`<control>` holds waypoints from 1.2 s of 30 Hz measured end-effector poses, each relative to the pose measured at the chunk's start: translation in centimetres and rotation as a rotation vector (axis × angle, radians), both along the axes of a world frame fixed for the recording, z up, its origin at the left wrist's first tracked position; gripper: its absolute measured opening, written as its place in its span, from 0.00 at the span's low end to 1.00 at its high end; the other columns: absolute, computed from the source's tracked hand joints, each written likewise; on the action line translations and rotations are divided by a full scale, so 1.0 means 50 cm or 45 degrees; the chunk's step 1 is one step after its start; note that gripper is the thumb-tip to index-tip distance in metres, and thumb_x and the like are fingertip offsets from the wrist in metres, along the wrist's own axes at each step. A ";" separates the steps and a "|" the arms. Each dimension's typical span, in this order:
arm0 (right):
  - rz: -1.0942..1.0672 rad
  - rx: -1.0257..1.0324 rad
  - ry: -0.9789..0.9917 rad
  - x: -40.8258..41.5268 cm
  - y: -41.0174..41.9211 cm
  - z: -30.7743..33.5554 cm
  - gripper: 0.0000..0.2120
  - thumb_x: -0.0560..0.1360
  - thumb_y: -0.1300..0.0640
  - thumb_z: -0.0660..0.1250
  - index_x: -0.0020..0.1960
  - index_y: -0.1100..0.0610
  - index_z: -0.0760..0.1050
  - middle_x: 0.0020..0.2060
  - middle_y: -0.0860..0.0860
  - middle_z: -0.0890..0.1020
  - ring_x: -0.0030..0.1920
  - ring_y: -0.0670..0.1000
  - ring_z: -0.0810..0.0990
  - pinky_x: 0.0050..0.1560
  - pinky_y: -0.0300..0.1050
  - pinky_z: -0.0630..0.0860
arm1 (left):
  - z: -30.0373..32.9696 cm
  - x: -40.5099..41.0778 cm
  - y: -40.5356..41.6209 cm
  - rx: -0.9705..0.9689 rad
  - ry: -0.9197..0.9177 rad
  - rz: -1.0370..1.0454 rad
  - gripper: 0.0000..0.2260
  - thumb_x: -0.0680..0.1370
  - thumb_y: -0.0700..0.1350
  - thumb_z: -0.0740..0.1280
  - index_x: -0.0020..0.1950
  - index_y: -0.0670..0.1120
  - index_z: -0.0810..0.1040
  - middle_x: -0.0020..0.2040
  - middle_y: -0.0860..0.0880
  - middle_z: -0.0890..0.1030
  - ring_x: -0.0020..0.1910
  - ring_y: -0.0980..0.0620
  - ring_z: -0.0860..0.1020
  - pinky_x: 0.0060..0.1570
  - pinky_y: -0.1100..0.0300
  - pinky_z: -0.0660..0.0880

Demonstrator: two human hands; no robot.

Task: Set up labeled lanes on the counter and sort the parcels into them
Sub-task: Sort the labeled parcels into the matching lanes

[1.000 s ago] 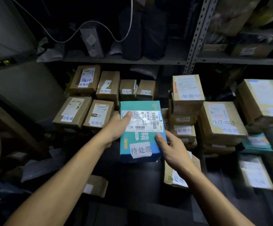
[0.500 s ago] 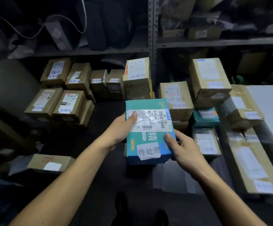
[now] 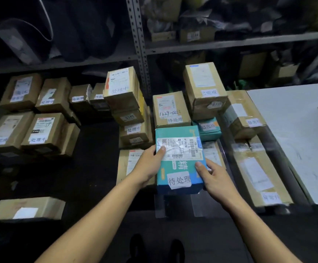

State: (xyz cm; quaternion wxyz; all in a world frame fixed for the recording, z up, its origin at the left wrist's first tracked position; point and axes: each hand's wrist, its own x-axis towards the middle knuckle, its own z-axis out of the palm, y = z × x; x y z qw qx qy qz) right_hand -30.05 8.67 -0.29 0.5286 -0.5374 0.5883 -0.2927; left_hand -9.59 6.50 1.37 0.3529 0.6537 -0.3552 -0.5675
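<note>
I hold a teal box (image 3: pixel 179 164) with a shipping label and a white sticker reading 待处理. My left hand (image 3: pixel 148 166) grips its left edge, thumb on the label. My right hand (image 3: pixel 214 178) grips its lower right side. The box hangs just in front of a brown parcel (image 3: pixel 170 109) that carries the same 待处理 sticker. A stack of brown boxes marked 处理中 (image 3: pixel 124 95) stands to the left of that. A tall box marked 已完成 (image 3: pixel 204 88) and a small teal box (image 3: pixel 209 129) sit to the right.
More labelled brown parcels (image 3: pixel 38 130) lie on the dark counter at the left. A long box marked 异常件 (image 3: pixel 258 175) lies at the right beside a white sheet (image 3: pixel 295 133). A lone box (image 3: pixel 29 208) rests near the front left. Metal shelving (image 3: pixel 138 44) stands behind.
My view has swung to the right and the teal box has travelled right with both hands, from near the left group of parcels to in front of the 待处理 parcel.
</note>
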 end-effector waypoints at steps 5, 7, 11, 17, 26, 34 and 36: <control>0.010 0.069 0.055 -0.007 -0.022 -0.053 0.09 0.82 0.44 0.60 0.57 0.40 0.78 0.51 0.43 0.86 0.53 0.46 0.84 0.49 0.46 0.80 | -0.046 -0.016 -0.015 0.059 -0.065 0.062 0.14 0.83 0.50 0.62 0.65 0.47 0.77 0.55 0.48 0.85 0.52 0.49 0.84 0.57 0.46 0.80; -0.016 0.096 0.062 -0.010 -0.033 -0.062 0.09 0.82 0.45 0.61 0.57 0.42 0.78 0.51 0.44 0.86 0.53 0.47 0.84 0.48 0.46 0.79 | -0.056 -0.021 -0.021 0.028 -0.086 0.095 0.14 0.82 0.50 0.64 0.65 0.46 0.78 0.54 0.49 0.85 0.51 0.49 0.84 0.56 0.46 0.81; -0.064 0.119 0.028 -0.021 -0.043 -0.064 0.10 0.82 0.47 0.61 0.60 0.45 0.79 0.49 0.44 0.86 0.48 0.45 0.85 0.45 0.44 0.79 | -0.068 -0.030 -0.031 -0.038 -0.127 0.127 0.11 0.82 0.51 0.65 0.61 0.50 0.79 0.54 0.51 0.85 0.51 0.50 0.84 0.54 0.46 0.81; -0.033 0.163 0.068 -0.029 -0.043 -0.081 0.12 0.82 0.46 0.62 0.60 0.48 0.79 0.49 0.44 0.87 0.47 0.43 0.85 0.42 0.42 0.78 | -0.092 -0.030 -0.030 0.062 -0.060 0.116 0.11 0.82 0.49 0.64 0.63 0.49 0.77 0.55 0.49 0.84 0.50 0.50 0.84 0.53 0.47 0.82; -0.013 0.176 0.221 0.002 -0.085 -0.125 0.08 0.79 0.54 0.67 0.55 0.52 0.83 0.49 0.49 0.86 0.49 0.49 0.84 0.52 0.51 0.81 | -0.159 -0.017 -0.050 0.207 -0.230 0.242 0.07 0.79 0.46 0.69 0.55 0.45 0.81 0.52 0.47 0.85 0.48 0.49 0.84 0.52 0.49 0.82; 0.025 0.216 0.504 0.012 -0.132 -0.152 0.11 0.76 0.53 0.72 0.55 0.59 0.84 0.49 0.53 0.86 0.48 0.51 0.84 0.47 0.44 0.77 | -0.191 0.000 -0.089 0.235 -0.470 0.218 0.08 0.74 0.48 0.76 0.41 0.48 0.78 0.45 0.49 0.83 0.46 0.50 0.83 0.50 0.50 0.81; 0.070 0.234 0.620 0.015 -0.139 -0.155 0.12 0.76 0.51 0.72 0.53 0.58 0.84 0.48 0.54 0.86 0.48 0.52 0.83 0.43 0.43 0.74 | -0.203 -0.002 -0.097 0.263 -0.534 0.166 0.09 0.73 0.49 0.76 0.42 0.46 0.79 0.45 0.49 0.84 0.44 0.50 0.82 0.49 0.51 0.81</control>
